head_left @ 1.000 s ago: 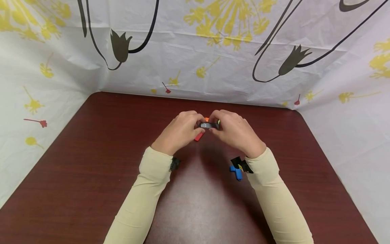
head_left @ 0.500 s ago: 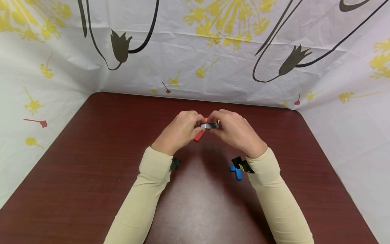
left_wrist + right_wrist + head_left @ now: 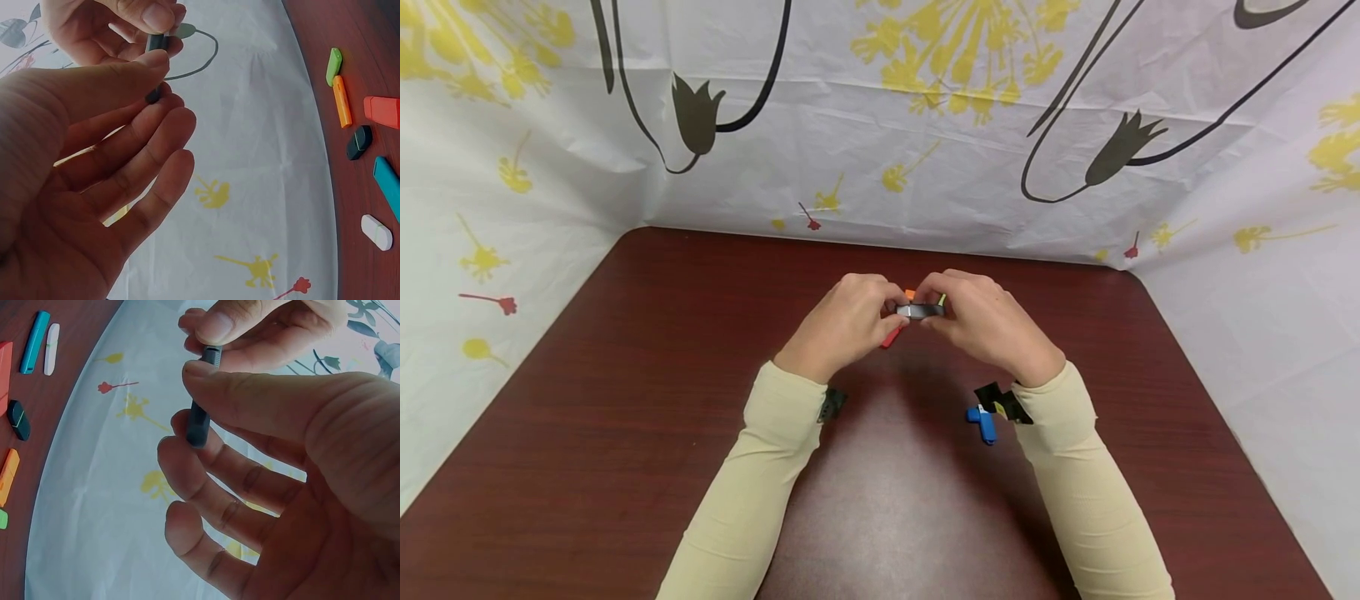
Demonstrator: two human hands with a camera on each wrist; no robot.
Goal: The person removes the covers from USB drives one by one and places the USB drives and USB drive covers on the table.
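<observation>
Above the far middle of the table, a slim black and silver USB stick (image 3: 922, 311) is held level between both hands. My left hand (image 3: 848, 315) pinches its silver end between thumb and forefinger. At the dark end my right hand (image 3: 985, 325) does the same. In the right wrist view, the dark body of the USB stick (image 3: 199, 422) shows below the thumb, with a ribbed part near the left thumb. The other fingers of both hands curve loosely beneath. Fingertips hide part of the stick.
Beyond the hands lie a red block-like piece (image 3: 382, 111), an orange stick (image 3: 342, 102), a lime piece (image 3: 334, 67), a black stick (image 3: 359, 142), a teal stick (image 3: 389, 186) and a white stick (image 3: 376, 232). A blue USB stick (image 3: 986, 427) lies by the right wrist.
Both hands have shifted slightly to the right with the USB stick, the right one a little more. The blue stick near the right wrist shows more. Both hands keep their hold.
</observation>
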